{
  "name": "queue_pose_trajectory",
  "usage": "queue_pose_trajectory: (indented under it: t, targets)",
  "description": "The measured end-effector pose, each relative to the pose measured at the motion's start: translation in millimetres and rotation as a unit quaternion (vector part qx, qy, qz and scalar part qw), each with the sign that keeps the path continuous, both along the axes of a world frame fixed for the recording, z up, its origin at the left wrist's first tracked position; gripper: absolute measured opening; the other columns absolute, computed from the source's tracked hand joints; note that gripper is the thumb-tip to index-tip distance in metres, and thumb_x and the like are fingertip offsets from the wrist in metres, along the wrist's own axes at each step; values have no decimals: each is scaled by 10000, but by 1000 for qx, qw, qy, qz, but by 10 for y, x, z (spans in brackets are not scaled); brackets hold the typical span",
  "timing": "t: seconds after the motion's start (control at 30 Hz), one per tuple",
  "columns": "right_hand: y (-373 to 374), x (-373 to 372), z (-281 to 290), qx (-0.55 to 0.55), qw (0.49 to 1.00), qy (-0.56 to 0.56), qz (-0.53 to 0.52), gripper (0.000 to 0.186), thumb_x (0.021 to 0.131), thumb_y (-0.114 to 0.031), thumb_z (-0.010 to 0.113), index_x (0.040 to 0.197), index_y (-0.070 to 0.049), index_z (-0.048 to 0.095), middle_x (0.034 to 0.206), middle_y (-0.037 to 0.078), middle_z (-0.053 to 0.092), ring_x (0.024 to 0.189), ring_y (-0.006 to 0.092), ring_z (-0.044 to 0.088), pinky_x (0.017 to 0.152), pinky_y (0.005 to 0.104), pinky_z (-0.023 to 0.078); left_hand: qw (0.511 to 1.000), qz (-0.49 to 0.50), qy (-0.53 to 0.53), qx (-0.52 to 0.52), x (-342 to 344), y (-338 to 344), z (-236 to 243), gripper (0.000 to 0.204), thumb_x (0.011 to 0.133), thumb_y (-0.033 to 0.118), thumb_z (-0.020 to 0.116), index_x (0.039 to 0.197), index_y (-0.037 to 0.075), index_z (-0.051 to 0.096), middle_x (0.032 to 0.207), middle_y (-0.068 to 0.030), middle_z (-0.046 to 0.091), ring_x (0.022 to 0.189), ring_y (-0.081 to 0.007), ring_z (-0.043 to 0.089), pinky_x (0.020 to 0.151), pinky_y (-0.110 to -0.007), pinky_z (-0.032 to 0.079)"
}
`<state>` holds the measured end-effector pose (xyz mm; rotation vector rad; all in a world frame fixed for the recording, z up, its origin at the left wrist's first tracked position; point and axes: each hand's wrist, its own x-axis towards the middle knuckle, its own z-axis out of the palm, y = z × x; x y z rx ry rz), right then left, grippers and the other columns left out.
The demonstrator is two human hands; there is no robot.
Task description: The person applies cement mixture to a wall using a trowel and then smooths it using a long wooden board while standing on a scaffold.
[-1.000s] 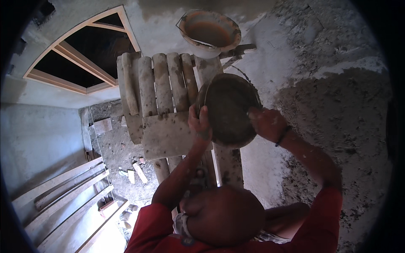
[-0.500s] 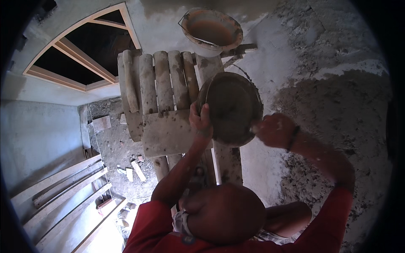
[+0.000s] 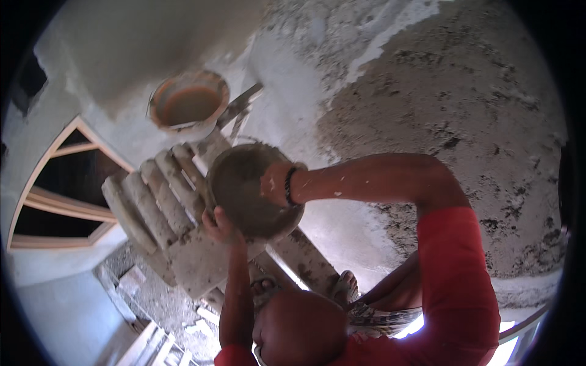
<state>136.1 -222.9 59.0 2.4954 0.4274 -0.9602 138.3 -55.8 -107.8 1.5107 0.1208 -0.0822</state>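
A round dark bucket [image 3: 288,228] holds grey wet mortar [image 3: 235,183] and stands on the plank platform in front of me. My left hand [image 3: 221,228] grips the near left side of its rim, thumb and fingers at the edge. Over the mortar, inside the rim, is my right hand [image 3: 278,183], closed, with a dark band at the wrist. Whatever its fingers hold is hidden by the hand and the bucket's shade. A wire handle arcs at the bucket's far side.
Round poles [image 3: 146,204] and a flat board [image 3: 195,259] form the platform. A second bucket [image 3: 224,91], pale with an orange-stained inside, stands beyond. A wood-framed window opening [image 3: 67,210] is at left; a rough, partly plastered wall [image 3: 427,122] rises at right. Ground lies below.
My right hand has moved from the bucket's right rim to inside it, over the mortar. My left hand stays at the rim. The view has turned, shifting the scene leftward.
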Motion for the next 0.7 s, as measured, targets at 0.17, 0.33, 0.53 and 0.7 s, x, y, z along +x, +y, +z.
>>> queue_pose_trajectory:
  t: [0.17,0.33,0.53,0.7]
  targets:
    - [68,-105,8,100,991,75,-41,258,829,-225,544,997,-105,699,1022,102,695,997,263,652,871,380,519,984,-42,-126,118,-34,198,-323,611,952,417,515,1285,-88,432,1224,-247,484,1076,-328,486,939,-413,389]
    - [257,-322,-194,116,992,50,14,246,830,-235,542,948,-81,693,982,139,691,988,290,649,880,392,513,999,-31,-38,21,-3,106,212,623,967,437,463,1279,-102,430,1197,-294,496,1082,-378,483,939,-456,376]
    - [58,-285,73,59,915,87,390,194,861,-245,541,846,-98,667,892,75,654,958,240,628,736,374,546,999,17,7,34,94,93,55,689,917,486,518,1232,-124,465,1163,-304,518,1048,-380,499,933,-457,379]
    - [-427,-279,257,151,958,-81,228,160,810,-199,557,818,-65,643,850,77,655,881,257,641,681,386,552,995,-7,-81,61,54,45,-232,669,916,469,525,1220,-126,472,1170,-312,523,1061,-389,515,911,-452,412]
